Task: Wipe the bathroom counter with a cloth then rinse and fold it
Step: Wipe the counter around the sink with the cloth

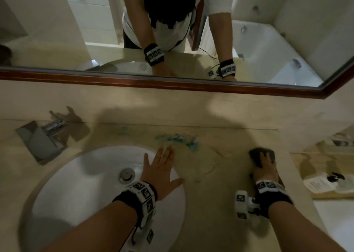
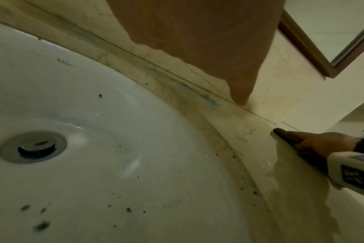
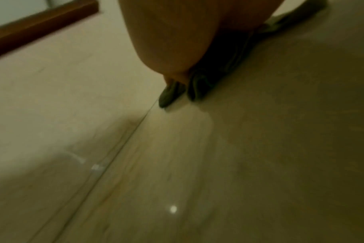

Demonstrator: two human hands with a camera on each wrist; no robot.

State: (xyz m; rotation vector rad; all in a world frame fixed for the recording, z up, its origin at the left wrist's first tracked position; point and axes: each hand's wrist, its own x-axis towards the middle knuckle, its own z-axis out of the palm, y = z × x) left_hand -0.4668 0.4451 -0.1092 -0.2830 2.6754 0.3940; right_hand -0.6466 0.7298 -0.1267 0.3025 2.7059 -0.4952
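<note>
Right hand (image 1: 265, 165) presses a dark cloth (image 1: 256, 156) on the counter (image 1: 220, 194); left hand (image 1: 161, 172) lies flat, fingers straight, holding nothing

The cloth sits bunched under the right fingers, at about 3 o'clock from the sink (image 1: 76, 175) and well apart from it. The left palm spans the sink's rim at its 3 o'clock edge, fingertips on the counter. A blue smear (image 1: 180, 139) lies at 12 o'clock from that hand, near the back wall. The drain (image 1: 126, 175) is at 9 o'clock from the left hand, the tap (image 1: 44, 138) at the sink's 10 o'clock, and the mirror (image 1: 172, 31) hangs above
</note>
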